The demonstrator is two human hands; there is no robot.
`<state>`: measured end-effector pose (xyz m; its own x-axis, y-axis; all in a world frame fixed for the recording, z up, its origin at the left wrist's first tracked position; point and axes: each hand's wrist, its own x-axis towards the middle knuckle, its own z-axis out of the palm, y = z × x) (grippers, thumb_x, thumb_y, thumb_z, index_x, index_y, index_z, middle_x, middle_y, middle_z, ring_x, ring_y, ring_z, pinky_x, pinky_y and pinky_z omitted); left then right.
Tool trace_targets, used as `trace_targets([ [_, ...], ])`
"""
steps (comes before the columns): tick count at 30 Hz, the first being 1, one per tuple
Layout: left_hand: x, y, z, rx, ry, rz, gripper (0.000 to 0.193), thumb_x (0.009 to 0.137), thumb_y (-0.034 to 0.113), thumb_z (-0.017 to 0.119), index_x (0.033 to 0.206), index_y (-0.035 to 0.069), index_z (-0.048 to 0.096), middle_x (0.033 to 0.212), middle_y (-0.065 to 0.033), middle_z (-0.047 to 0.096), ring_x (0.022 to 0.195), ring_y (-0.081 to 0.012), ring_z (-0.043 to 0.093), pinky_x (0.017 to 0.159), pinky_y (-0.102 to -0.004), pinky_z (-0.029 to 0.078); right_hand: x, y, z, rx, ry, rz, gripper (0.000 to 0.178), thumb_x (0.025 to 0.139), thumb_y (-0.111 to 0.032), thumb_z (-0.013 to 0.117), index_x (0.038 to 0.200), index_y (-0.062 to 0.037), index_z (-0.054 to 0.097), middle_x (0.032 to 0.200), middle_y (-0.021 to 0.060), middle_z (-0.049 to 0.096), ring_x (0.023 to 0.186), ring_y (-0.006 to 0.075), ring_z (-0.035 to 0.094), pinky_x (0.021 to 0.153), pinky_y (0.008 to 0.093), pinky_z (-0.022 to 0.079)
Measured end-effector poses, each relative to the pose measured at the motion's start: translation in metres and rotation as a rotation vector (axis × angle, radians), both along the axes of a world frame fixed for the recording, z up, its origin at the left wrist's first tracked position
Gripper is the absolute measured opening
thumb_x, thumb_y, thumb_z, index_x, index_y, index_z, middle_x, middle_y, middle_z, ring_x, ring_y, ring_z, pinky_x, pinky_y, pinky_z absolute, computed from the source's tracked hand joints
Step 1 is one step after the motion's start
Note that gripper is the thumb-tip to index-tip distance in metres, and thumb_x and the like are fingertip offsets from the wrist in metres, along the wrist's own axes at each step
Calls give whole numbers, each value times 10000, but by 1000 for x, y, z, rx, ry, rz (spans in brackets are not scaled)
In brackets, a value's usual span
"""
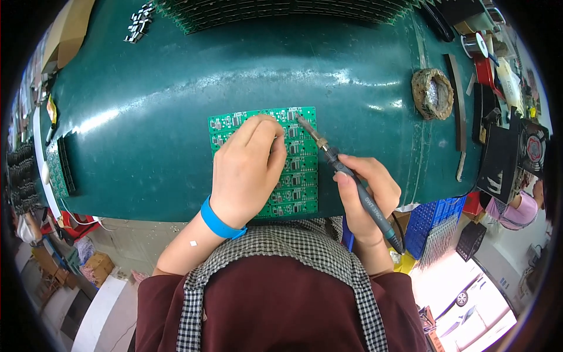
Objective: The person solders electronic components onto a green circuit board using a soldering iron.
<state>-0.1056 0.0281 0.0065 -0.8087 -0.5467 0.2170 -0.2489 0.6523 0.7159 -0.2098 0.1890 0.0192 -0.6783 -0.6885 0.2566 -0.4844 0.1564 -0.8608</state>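
A green panel of circuit boards (pixel 303 180) lies flat on the green work mat (pixel 158 146), near the table's front edge. In my right hand (pixel 375 186) is a soldering iron (pixel 365 202), gripped like a pen, its metal tip pointing at the panel's upper right part. Whether the tip touches a joint is too small to tell. My left hand (pixel 249 167), with a blue wristband (pixel 216 222), is closed over the panel's left and middle part. Its fingertips are pinched together, and what they hold, if anything, is hidden.
Stacked circuit boards (pixel 281 14) line the far edge. Small metal parts (pixel 139 23) lie far left, with a board stack (pixel 58 167) at the left edge. On the right are a round, crusty dish (pixel 433 94), a solder spool (pixel 474 44) and a fan (pixel 532 146).
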Motion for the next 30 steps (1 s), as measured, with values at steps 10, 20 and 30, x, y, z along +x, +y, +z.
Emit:
trace_targets([
  [10,14,5,12,84,-33,-32,156,750,-27,640,867,36,557,932,-99,627,702,-279,622,599,-348,514,-2,35,7,-81,174,-38,265,799,-158,683,962,44,632,779,169,624,682,263,622,579,320,496],
  [20,2,5,5,-6,-17,-29,163,737,-31,652,841,30,543,952,-93,641,638,-243,621,535,-325,508,4,24,0,-49,132,37,225,739,-73,665,917,63,648,726,153,628,580,243,618,521,310,504],
  [30,-3,6,2,-44,-35,-17,172,733,-46,643,848,22,535,924,-89,610,613,-247,605,511,-332,501,1,13,-2,-57,179,66,184,755,-65,676,899,47,667,704,137,636,535,224,615,475,293,496],
])
